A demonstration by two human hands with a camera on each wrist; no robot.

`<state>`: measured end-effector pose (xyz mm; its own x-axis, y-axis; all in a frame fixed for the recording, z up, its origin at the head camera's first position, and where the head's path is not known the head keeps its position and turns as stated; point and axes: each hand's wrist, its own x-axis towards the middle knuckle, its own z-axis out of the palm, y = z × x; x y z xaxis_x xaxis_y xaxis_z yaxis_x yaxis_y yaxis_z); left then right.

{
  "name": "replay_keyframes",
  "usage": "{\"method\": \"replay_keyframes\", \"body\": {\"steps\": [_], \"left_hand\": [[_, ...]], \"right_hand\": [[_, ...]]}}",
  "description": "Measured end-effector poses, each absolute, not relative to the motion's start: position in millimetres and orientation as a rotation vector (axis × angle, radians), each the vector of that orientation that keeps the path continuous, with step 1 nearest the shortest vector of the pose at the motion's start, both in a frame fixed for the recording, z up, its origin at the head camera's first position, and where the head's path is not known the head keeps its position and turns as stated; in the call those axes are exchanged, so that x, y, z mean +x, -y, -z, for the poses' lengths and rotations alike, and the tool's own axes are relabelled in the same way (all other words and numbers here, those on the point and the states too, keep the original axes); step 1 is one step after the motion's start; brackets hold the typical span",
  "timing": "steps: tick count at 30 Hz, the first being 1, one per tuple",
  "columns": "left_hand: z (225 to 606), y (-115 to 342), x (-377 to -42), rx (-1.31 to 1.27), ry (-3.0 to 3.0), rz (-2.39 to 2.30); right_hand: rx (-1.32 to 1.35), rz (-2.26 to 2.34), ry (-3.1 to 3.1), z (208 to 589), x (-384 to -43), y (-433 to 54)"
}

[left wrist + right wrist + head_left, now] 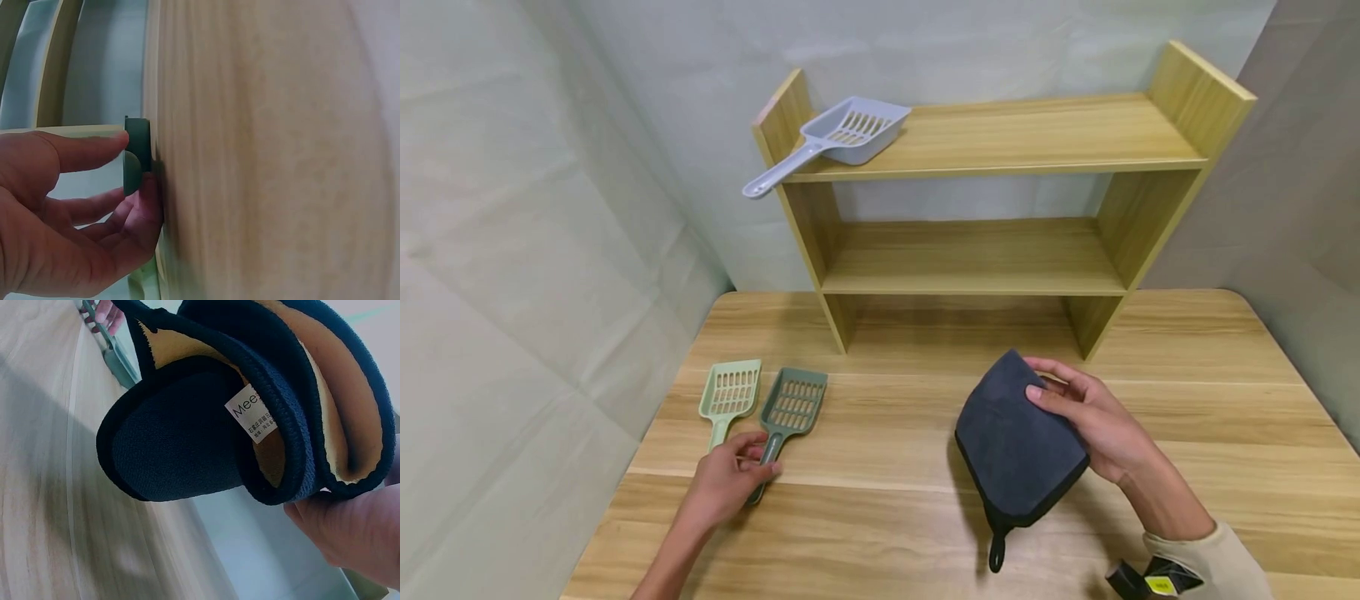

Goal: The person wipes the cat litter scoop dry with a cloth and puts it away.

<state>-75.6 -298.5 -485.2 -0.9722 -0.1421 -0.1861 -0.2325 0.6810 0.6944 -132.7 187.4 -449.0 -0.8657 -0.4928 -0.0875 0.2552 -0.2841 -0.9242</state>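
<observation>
My left hand [727, 481] pinches the handle of a dark green litter scoop [795, 402], whose slotted head points away from me, low over the table. The left wrist view shows that handle [132, 172] end-on between thumb and fingers. Just left of it lies a light green litter scoop [730, 390], its handle partly behind my left hand. On the right, my other hand [1101, 417] grips a folded navy cloth [1018, 433] by its upper right side, thumb on top. A black hanging loop dangles from the cloth's lower corner; a white label [253, 412] and tan lining show in its folds.
A two-tier wooden shelf [977, 257] stands at the back of the table [880, 533]. On its top board, at the left, lies a grey-blue litter scoop [859, 129] with its handle sticking out past the front edge. Pale curtains [550, 250] hang behind and beside the table.
</observation>
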Motion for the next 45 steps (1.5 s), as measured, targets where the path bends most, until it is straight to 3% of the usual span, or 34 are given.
{"method": "replay_keyframes", "body": {"steps": [10, 21, 45], "left_hand": [[486, 296, -76, -0.283, -2.773, -1.178], [474, 286, -78, -0.09, -2.913, -1.076], [429, 219, -112, 0.228, -3.186, -0.988]], "right_hand": [[-0.311, 2.176, -1.512, 449, -132, -188], [-0.335, 2.179, -1.51, 447, -132, -188], [-0.338, 2.147, -1.541, 441, -133, -187]]}}
